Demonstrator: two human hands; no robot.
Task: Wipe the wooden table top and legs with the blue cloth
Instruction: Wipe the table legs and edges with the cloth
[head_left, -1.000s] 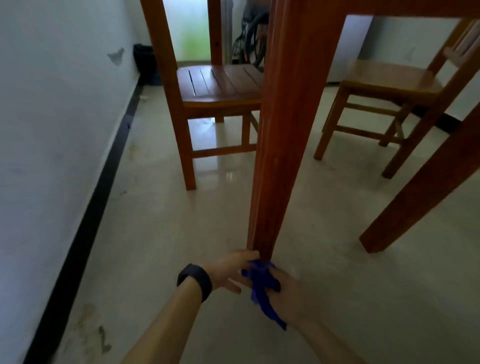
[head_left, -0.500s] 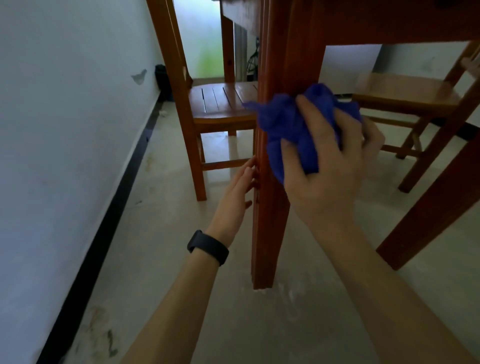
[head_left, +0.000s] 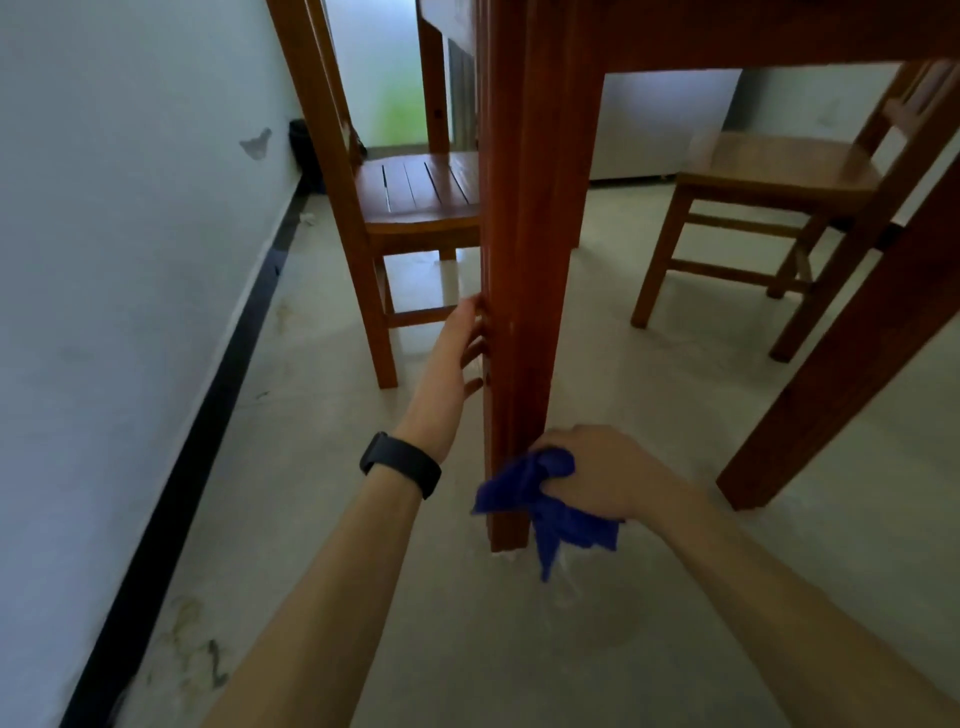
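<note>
Slatted wooden chair (head_left: 415, 192) on pale floor (head_left: 311, 441); black-skirted white wall (head_left: 114, 234) to its left, second chair (head_left: 779, 166) to its right, possibly a bright doorway (head_left: 384, 88) behind.

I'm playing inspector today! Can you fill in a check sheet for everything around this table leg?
Surface: floor pale, stained by the wall, whitish marks at the leg's foot.
Job's things: cloth bunched low against the leg.
Clutter: dark bin far along the wall.
Hands: left hand flat on the leg, fingers straight; right hand grips the cloth.
Cables: nothing seen.
Surroundings: wall on the left; slatted chair behind the leg; second chair to the right.
</note>
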